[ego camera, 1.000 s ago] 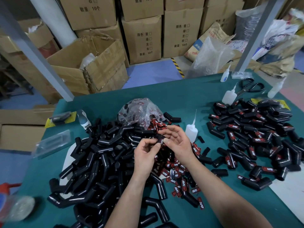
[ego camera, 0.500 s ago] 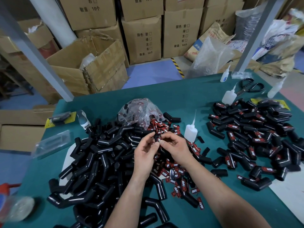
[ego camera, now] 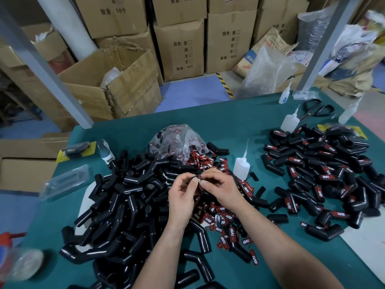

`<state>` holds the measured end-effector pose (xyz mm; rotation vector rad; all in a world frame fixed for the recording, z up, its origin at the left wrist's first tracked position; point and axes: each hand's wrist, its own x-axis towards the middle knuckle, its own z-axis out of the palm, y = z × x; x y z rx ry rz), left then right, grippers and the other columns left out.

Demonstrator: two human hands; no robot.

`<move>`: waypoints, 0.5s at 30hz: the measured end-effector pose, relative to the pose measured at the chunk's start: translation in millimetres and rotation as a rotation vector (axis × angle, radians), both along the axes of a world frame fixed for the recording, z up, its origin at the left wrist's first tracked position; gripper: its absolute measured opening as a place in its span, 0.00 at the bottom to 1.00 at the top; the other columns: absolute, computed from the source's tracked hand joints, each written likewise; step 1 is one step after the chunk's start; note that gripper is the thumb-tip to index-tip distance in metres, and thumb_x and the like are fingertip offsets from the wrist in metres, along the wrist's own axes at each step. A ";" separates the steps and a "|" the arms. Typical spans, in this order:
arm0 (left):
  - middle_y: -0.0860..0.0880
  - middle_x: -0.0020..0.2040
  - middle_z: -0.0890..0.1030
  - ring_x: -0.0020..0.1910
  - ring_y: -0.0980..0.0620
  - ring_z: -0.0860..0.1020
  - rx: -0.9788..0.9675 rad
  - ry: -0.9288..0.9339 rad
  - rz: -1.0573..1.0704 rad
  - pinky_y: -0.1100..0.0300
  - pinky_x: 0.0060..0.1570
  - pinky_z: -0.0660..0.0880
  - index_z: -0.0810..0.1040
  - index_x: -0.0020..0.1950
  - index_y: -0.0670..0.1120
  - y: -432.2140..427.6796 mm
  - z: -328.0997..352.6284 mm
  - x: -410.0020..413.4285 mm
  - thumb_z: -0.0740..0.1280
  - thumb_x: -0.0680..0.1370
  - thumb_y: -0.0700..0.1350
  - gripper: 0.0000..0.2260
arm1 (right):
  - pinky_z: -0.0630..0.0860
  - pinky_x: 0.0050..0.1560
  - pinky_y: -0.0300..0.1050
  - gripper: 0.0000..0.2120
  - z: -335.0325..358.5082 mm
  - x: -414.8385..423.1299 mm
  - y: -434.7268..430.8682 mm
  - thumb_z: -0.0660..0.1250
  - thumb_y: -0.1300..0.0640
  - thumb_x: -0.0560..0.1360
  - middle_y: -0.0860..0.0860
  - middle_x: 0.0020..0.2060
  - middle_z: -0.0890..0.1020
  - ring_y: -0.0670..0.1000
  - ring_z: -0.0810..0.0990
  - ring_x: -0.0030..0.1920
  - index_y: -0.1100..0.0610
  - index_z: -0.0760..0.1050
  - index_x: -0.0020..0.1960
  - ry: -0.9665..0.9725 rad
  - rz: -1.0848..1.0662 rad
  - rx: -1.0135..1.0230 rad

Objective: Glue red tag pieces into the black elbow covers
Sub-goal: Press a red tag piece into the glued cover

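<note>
My left hand [ego camera: 183, 195] and my right hand [ego camera: 220, 187] meet over the middle of the green table. Together they pinch a black elbow cover [ego camera: 196, 177] with a red tag [ego camera: 200, 184] at its side, mostly hidden by my fingers. A big heap of plain black elbow covers [ego camera: 125, 205] lies to the left. Loose red tags [ego camera: 225, 217] are scattered under and below my hands. A pile of covers with red tags on them [ego camera: 325, 170] fills the right side. A glue bottle [ego camera: 241, 166] with a long nozzle stands just right of my hands.
A clear plastic bag with tags [ego camera: 177, 140] lies behind my hands. More glue bottles [ego camera: 289, 122] and scissors [ego camera: 316, 109] sit at the back right. A clear plastic case [ego camera: 66, 180] lies at the left edge. Cardboard boxes [ego camera: 179, 49] stand beyond the table [ego camera: 218, 122].
My hands have stayed together over the same spot, with the fingers shifting on the cover and tag. Both hands drew slightly closer and lower.
</note>
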<state>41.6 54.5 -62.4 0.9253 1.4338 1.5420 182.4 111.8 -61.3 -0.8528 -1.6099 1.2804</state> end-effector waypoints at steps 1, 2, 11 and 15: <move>0.53 0.46 0.85 0.45 0.55 0.81 0.005 0.001 -0.002 0.52 0.52 0.80 0.84 0.51 0.55 0.0 0.3 0.2 0.72 0.74 0.56 0.09 | 0.76 0.58 0.41 0.07 -0.6 0.2 0.3 0.73 0.50 0.74 0.44 0.50 0.83 0.49 0.82 0.53 0.40 0.83 0.51 0.001 0.000 -0.002; 0.53 0.46 0.85 0.46 0.55 0.82 0.010 0.004 -0.004 0.54 0.51 0.80 0.84 0.51 0.56 -0.3 0.7 0.3 0.72 0.75 0.55 0.08 | 0.76 0.58 0.41 0.07 -1.4 0.3 0.5 0.73 0.50 0.74 0.45 0.50 0.83 0.49 0.82 0.54 0.41 0.83 0.51 0.008 -0.001 -0.009; 0.52 0.50 0.85 0.50 0.52 0.84 -0.022 0.113 -0.077 0.52 0.54 0.82 0.82 0.54 0.61 0.1 0.0 1.3 0.69 0.83 0.44 0.10 | 0.76 0.57 0.43 0.03 -7.8 2.2 9.3 0.73 0.60 0.75 0.49 0.47 0.85 0.49 0.82 0.51 0.57 0.85 0.48 0.024 -0.025 -0.103; 0.51 0.49 0.85 0.50 0.50 0.84 -0.035 0.131 -0.117 0.46 0.57 0.82 0.82 0.54 0.61 -1.4 1.8 2.5 0.68 0.81 0.48 0.07 | 0.76 0.56 0.41 0.02 -4.7 2.6 9.6 0.73 0.58 0.75 0.48 0.45 0.84 0.48 0.82 0.49 0.54 0.85 0.45 0.030 -0.010 -0.137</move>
